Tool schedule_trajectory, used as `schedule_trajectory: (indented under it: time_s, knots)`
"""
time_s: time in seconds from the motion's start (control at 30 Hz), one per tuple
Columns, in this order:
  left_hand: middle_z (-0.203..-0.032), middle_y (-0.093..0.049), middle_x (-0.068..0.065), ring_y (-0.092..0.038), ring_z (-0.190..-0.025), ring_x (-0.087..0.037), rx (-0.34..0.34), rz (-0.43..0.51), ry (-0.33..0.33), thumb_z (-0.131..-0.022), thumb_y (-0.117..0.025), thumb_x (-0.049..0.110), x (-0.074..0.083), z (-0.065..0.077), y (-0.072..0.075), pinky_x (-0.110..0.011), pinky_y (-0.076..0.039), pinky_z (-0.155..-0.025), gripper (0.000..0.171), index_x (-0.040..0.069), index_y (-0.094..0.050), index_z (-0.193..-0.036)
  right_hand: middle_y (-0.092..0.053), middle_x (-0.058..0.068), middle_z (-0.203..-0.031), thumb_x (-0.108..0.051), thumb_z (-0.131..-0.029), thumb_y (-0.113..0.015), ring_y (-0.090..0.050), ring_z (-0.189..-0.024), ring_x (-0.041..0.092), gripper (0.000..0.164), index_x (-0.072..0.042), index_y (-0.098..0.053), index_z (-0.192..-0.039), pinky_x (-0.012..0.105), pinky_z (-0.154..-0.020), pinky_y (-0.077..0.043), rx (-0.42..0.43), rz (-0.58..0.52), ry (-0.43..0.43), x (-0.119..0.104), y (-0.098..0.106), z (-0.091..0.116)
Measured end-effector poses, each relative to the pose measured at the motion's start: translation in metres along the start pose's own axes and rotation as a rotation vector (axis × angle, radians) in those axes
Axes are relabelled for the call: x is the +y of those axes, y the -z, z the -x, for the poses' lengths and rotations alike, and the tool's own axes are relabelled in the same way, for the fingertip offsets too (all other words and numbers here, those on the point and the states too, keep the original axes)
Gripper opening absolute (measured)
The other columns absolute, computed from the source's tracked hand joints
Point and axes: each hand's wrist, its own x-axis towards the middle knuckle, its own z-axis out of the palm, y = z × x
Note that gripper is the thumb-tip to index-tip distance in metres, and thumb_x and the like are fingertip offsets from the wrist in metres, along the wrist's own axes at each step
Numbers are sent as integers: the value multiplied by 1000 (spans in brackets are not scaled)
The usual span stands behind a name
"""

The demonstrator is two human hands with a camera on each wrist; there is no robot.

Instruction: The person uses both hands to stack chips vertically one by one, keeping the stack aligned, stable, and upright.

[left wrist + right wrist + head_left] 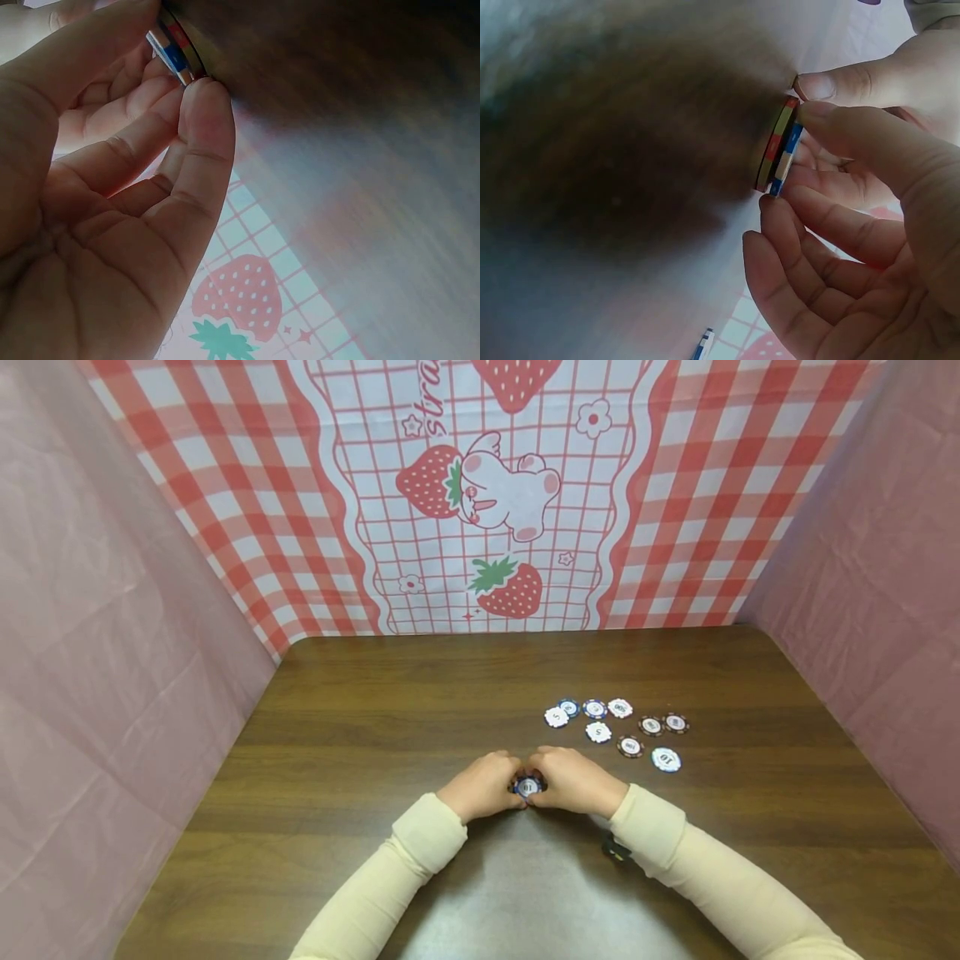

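Observation:
In the head view, a blue-edged poker chip [528,787] marked 10 lies face up between both hands near the middle of the table. The right wrist view shows that blue-and-white chip [788,156] on top of a red-and-yellow-edged chip [772,146], the pair slightly spread at one side. My left hand [483,785] pinches the small stack from the left between thumb and fingertips. From the right, my right hand [576,779] has its thumb and fingers curled at the stack's edge. The left wrist view shows the stack's blue and red rims [177,54] beside the left fingertips.
Several loose chips lie ahead and to the right, among them white chips [597,732] marked 5, brown-edged chips [631,746] and a white chip [666,760] marked 10. A small dark object [617,849] shows by the right sleeve. A checked strawberry cloth [510,589] hangs behind the wooden table [360,710].

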Motion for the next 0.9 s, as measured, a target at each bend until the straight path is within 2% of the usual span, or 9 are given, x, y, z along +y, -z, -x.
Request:
schedule_trajectory:
  time_s: [0.53, 0.9]
  knots:
    - [-75, -56, 5, -49, -70, -9, -2, -2, 4, -67, -78, 27, 1, 0, 0, -24, -42, -63, 26, 13, -63, -83, -58, -2, -78, -24, -64, -75, -52, -67, 10, 25, -10, -63, -81, 28, -61, -45, -17, -3, 0, 0, 1, 0]
    - [-77, -57, 6, -51, -72, -8, 2, -26, 1, -68, -77, 32, 1, -1, 0, -24, -44, -64, 29, 13, -64, -86, -60, -1, -81, -27, -66, -76, -51, -68, 8, 31, -10, -68, -91, 25, -62, -45, -8, -43, 1, 3, 5, 2]
